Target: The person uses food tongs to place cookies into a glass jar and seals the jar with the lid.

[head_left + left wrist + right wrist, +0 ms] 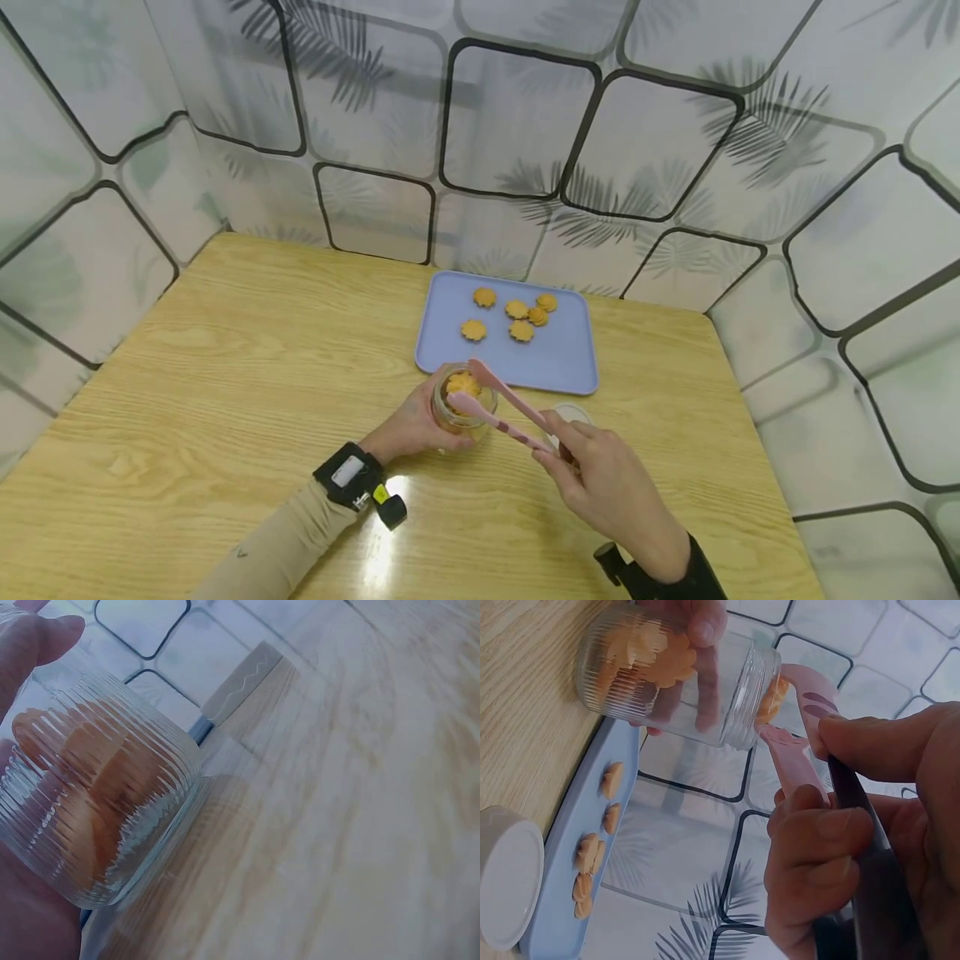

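Observation:
My left hand grips a ribbed clear glass jar round its side, standing on the table. Flower-edged cookies lie inside, near its bottom. My right hand holds pink tongs with a dark handle part. Between the tong tips, right at the jar's open mouth, is one golden cookie. Beyond the jar lies a blue tray bearing several similar cookies, some of them bunched together on the right.
A white round lid sits on the table beside the jar, partly behind my right hand in the head view. The wooden table ends at a patterned curtain along the back and sides.

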A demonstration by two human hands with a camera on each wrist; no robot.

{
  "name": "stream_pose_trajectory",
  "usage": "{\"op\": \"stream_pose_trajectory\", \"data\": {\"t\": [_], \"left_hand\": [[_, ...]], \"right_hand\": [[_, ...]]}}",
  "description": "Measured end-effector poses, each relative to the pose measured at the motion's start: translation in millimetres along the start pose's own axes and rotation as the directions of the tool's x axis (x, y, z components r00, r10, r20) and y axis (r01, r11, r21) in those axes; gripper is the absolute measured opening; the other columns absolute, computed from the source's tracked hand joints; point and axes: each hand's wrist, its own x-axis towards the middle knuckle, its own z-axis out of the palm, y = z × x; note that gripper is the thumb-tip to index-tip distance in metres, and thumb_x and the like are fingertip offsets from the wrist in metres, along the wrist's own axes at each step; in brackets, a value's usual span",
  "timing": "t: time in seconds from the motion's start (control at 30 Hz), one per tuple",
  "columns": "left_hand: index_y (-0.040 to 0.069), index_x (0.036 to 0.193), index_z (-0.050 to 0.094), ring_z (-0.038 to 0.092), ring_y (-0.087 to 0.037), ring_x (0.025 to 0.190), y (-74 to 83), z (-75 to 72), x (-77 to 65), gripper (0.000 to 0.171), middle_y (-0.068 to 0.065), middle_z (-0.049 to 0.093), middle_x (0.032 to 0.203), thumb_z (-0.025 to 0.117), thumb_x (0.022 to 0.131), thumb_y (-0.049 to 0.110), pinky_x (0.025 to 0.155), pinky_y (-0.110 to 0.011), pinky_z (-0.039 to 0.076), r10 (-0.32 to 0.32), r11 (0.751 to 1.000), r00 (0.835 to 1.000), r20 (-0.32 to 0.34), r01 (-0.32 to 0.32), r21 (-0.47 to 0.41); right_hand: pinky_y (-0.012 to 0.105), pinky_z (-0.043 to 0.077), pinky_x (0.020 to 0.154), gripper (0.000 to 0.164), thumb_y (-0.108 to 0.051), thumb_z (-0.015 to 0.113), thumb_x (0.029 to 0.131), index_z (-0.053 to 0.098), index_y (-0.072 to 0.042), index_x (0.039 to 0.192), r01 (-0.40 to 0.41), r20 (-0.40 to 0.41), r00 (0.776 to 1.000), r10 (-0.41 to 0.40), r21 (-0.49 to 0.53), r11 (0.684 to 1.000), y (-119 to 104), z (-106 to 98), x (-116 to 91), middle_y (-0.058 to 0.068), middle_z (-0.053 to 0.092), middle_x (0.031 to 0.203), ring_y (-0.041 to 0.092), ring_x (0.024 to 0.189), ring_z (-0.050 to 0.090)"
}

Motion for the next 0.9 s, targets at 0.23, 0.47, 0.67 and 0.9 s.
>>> {"op": "stream_pose_trajectory", "data": {"t": [0.23, 0.47, 0.67, 0.9], "left_hand": [[0.02, 0.147, 0.046, 0.056, -0.019, 0.125, -1.1, 0.1, 0.8, 0.094, -0.006, 0.056, 0.139, 0.09, 0.068, -0.004, 0.108, -0.028, 0.046, -0.006, 1.0, 1.0, 0.0, 0.006, 0.013], [0.019, 0.147, 0.045, 0.057, -0.019, 0.124, -0.1, -0.3, 0.2, 0.094, -0.009, 0.056, 0.139, 0.09, 0.068, -0.002, 0.107, -0.028, 0.047, -0.003, 1.0, 1.0, -0.001, 0.003, 0.013], [0.018, 0.148, 0.044, 0.057, -0.019, 0.123, -0.3, -1.5, 0.1, 0.093, -0.012, 0.056, 0.139, 0.09, 0.069, -0.001, 0.106, -0.029, 0.048, -0.001, 1.0, 1.0, 0.004, 0.001, 0.012], [0.019, 0.148, 0.044, 0.057, -0.02, 0.123, -0.9, -1.0, -0.4, 0.093, -0.008, 0.056, 0.138, 0.09, 0.07, 0.0, 0.106, -0.029, 0.048, -0.017, 1.0, 1.0, 0.002, 0.017, 0.017]], "right_hand": [[0.017, 0.027, 0.049, 0.047, -0.02, 0.075, 0.094, 0.064, -0.001, 0.135, -0.035, 0.023, 0.999, 0.035, -0.007, 0.999, 0.1, 0.8, -0.5, -0.017, 0.04, 0.064, -0.005, 0.052, 0.026], [0.017, 0.029, 0.048, 0.047, -0.021, 0.074, 0.095, 0.063, -0.001, 0.136, -0.042, 0.033, 0.999, 0.042, 0.001, 0.999, 0.9, 0.2, 1.0, -0.016, 0.043, 0.065, -0.005, 0.052, 0.028], [0.017, 0.03, 0.048, 0.049, -0.022, 0.073, 0.095, 0.063, -0.001, 0.137, -0.058, 0.047, 0.997, 0.057, 0.016, 0.998, 1.1, 0.9, 1.9, -0.016, 0.046, 0.066, -0.006, 0.052, 0.029], [0.017, 0.031, 0.048, 0.05, -0.022, 0.073, 0.095, 0.061, -0.002, 0.139, -0.055, 0.068, 0.996, 0.054, 0.014, 0.998, 3.5, 0.6, 3.3, -0.016, 0.047, 0.068, -0.005, 0.052, 0.03]]}}
